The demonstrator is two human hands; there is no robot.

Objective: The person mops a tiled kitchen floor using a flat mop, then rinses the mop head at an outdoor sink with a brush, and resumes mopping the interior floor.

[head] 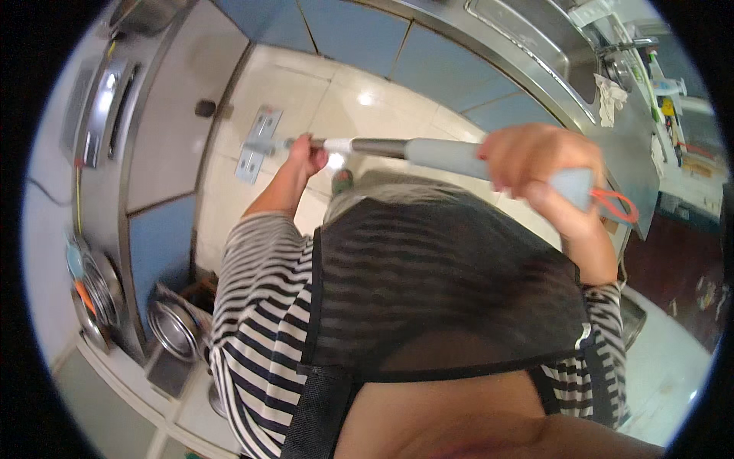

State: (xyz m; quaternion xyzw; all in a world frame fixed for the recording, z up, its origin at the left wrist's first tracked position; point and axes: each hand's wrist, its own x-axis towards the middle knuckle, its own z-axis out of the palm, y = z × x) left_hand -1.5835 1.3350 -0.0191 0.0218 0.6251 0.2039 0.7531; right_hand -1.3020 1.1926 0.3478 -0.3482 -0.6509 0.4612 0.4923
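Note:
A mop handle [381,147] of dark tube and pale grey grip runs nearly level across the view in front of my body. My right hand [545,166], slightly blurred, is closed around the grey grip close to its end, where an orange-red hanging loop [616,206] sticks out. Lower on the pole, my left hand [307,156] has its fingers wrapped round the tube. At the far end a flat rectangular mop head [259,143] shows its grey plate over the tiled floor [298,86]. I cannot tell whether a pad is beneath it.
A steel counter with a sink [550,51] runs along the top right, above blue cabinet doors [355,31]. On the left stands a stove counter [137,86]. Steel pots [172,330] sit low at the left. A green shoe [342,182] shows below my apron.

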